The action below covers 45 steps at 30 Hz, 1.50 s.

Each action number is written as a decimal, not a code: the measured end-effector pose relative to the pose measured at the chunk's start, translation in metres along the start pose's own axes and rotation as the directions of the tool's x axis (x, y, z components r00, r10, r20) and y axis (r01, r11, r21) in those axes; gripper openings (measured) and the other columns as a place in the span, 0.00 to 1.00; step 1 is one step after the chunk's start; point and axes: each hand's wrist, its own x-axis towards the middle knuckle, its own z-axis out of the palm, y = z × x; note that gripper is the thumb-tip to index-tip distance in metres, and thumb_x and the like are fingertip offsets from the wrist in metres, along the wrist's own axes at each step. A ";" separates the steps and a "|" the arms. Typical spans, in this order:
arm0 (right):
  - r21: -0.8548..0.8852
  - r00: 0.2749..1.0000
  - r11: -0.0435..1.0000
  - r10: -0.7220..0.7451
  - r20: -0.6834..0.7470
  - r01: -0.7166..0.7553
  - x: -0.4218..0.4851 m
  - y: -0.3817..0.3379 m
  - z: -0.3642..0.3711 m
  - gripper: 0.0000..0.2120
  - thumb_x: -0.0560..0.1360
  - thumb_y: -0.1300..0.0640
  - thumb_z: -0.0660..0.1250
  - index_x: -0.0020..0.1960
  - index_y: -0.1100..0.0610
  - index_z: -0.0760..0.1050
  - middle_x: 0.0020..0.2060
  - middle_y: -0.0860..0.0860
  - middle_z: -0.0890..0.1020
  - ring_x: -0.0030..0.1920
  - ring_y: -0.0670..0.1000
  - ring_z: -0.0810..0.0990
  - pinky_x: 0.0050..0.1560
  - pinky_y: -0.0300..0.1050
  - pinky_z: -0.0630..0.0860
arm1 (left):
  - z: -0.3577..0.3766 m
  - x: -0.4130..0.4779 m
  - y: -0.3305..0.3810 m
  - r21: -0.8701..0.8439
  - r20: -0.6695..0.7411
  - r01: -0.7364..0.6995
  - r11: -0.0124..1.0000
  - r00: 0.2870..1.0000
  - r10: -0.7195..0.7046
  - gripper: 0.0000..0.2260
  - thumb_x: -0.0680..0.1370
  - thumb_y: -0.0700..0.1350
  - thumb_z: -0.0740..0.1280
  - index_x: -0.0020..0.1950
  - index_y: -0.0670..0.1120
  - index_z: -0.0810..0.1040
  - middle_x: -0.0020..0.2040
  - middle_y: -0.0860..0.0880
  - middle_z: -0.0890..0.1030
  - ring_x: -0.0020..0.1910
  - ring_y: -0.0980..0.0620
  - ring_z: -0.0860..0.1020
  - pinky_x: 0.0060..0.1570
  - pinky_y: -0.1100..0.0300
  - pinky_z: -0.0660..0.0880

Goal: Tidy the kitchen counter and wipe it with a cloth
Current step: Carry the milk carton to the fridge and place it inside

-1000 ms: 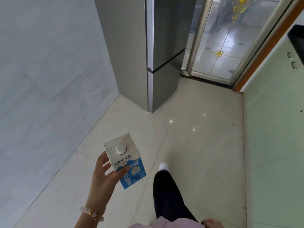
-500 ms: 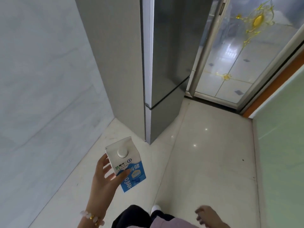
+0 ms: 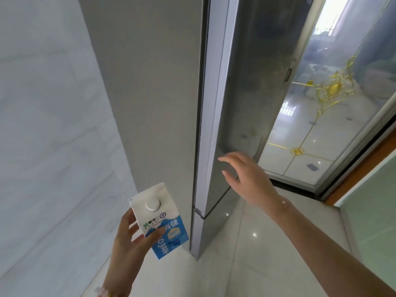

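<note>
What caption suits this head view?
Left hand holds a milk carton while the open right hand reaches toward the closed fridge door.

Left hand (image 3: 130,239) low in view, palm up, thumb and fingers closed in a grip, beaded bracelet at the wrist, right arm stretched forward, right hand (image 3: 246,179) raised with fingers spread and loose, thin bracelet at its wrist

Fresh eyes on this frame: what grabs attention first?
The blue and white carton with its round white cap, held in the left hand at lower centre. Next, the tall grey fridge filling the middle, with the open right hand reaching toward its door. At far right, a glass door with gold ornament.
</note>
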 end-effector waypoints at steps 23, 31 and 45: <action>-0.701 0.687 0.177 -0.463 0.560 0.691 0.152 0.014 0.019 0.08 0.67 0.63 0.68 0.45 0.54 0.81 0.43 0.49 0.80 0.47 0.53 0.78 0.65 0.51 0.71 | 0.018 0.066 0.014 -0.027 -0.027 0.043 0.999 0.999 -0.044 0.25 0.70 0.35 0.70 0.64 0.48 0.68 0.62 0.45 0.75 0.60 0.45 0.72 0.43 0.58 0.70; -0.689 0.694 0.193 -0.418 0.586 0.698 0.147 0.001 0.010 0.08 0.66 0.64 0.68 0.43 0.56 0.81 0.42 0.49 0.78 0.46 0.54 0.76 0.61 0.50 0.72 | 0.033 0.043 0.024 -0.054 -0.034 0.022 0.998 0.999 -0.024 0.25 0.70 0.35 0.70 0.64 0.48 0.67 0.63 0.46 0.74 0.58 0.50 0.69 0.50 0.52 0.69; -0.631 0.704 0.359 -0.545 0.456 0.687 0.010 0.105 -0.094 0.33 0.74 0.72 0.34 0.48 0.57 0.79 0.48 0.53 0.81 0.51 0.56 0.79 0.63 0.51 0.71 | 0.115 0.007 0.027 -0.068 -0.057 -0.052 0.996 0.997 0.048 0.24 0.70 0.36 0.71 0.61 0.52 0.68 0.58 0.50 0.75 0.57 0.49 0.71 0.47 0.56 0.71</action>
